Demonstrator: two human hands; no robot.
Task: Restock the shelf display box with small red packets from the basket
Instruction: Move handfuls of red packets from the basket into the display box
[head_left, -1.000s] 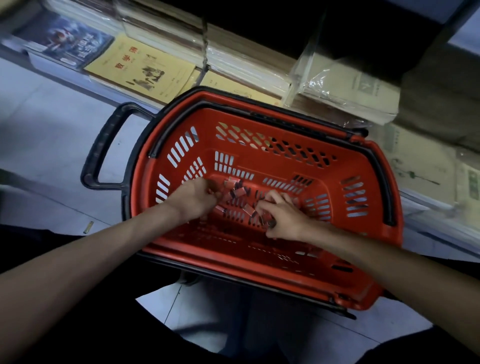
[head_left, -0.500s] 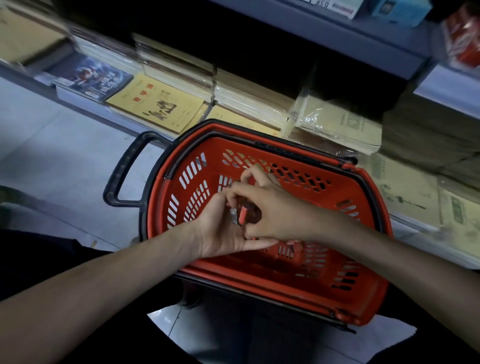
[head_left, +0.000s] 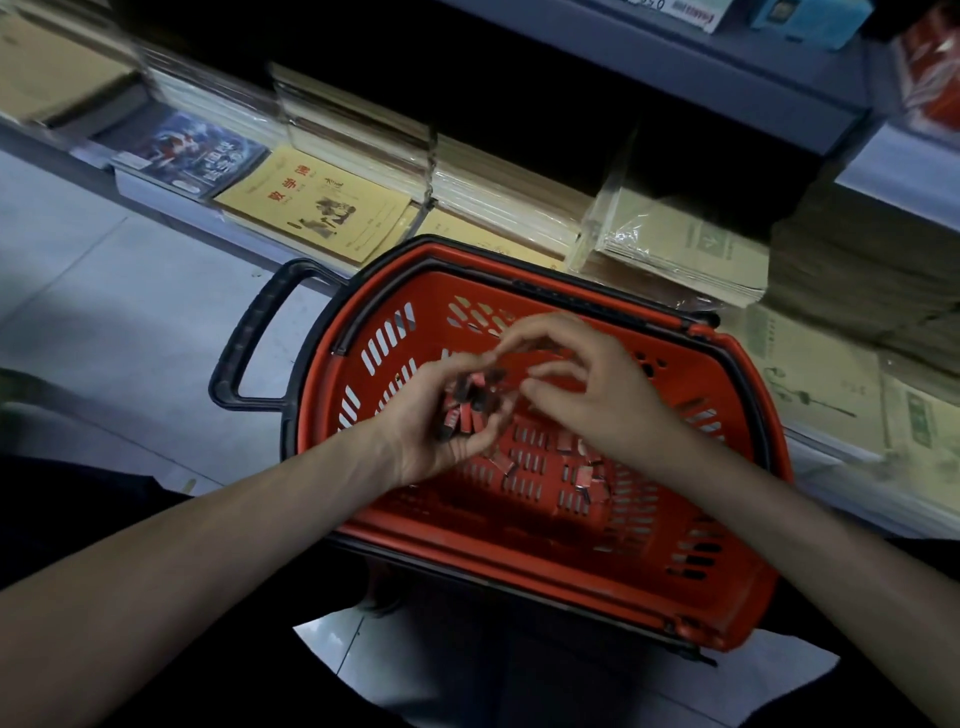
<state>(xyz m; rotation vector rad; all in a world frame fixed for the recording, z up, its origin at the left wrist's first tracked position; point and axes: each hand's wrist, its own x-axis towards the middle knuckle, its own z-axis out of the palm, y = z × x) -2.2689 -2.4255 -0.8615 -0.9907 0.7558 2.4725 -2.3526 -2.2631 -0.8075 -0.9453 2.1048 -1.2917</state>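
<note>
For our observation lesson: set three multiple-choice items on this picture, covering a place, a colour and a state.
1. Where do the loose small red packets lie? A in a drawer; B on the red slotted plastic basket's bottom; C on a chair.
2. The basket's loop handle is: A white; B green; C black.
3. The left hand is: A flat, empty; B holding a bunch of packets; C gripping the handle.
Key: B, seen on its slots; C, dark loop; B, fingers cup them.

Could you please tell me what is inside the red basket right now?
Loose small red packets lie on the basket floor. The left hand cups more above it; the right hand hides whatever lies beneath.
</note>
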